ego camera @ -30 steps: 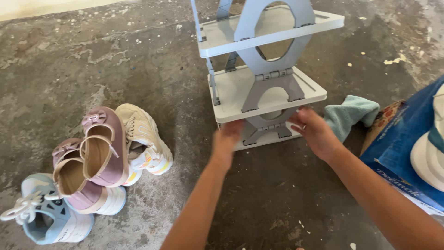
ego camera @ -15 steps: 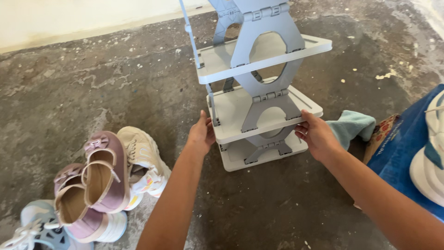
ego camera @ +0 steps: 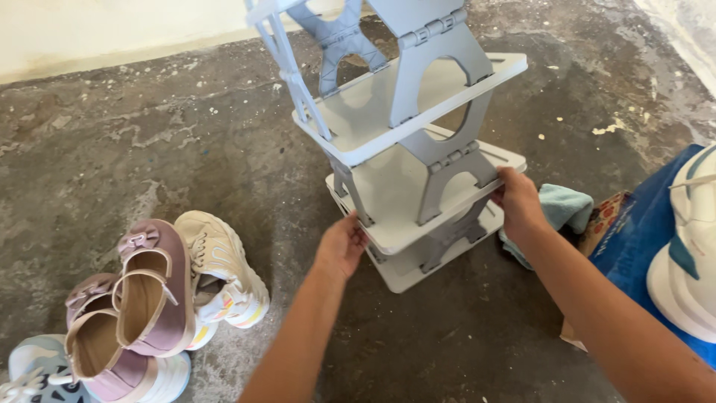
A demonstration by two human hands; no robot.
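Note:
A pale grey plastic shoe rack (ego camera: 388,119) with several tiers stands on the concrete floor in front of me. My left hand (ego camera: 341,245) grips the left front corner of its second-lowest shelf. My right hand (ego camera: 518,203) grips the right front corner of the same shelf. The rack looks turned at an angle to me, its top cut off by the frame's upper edge.
Shoes lie at the lower left: a cream sneaker (ego camera: 224,269), a pair of mauve strap shoes (ego camera: 142,298) and a light blue sneaker (ego camera: 37,373). A teal cloth (ego camera: 567,209) lies right of the rack. A blue box (ego camera: 641,246) carries a white sneaker (ego camera: 690,246).
My hands rose from the rack's lowest shelf to the shelf above and took hold of its corners. The rack now sits turned and closer in view.

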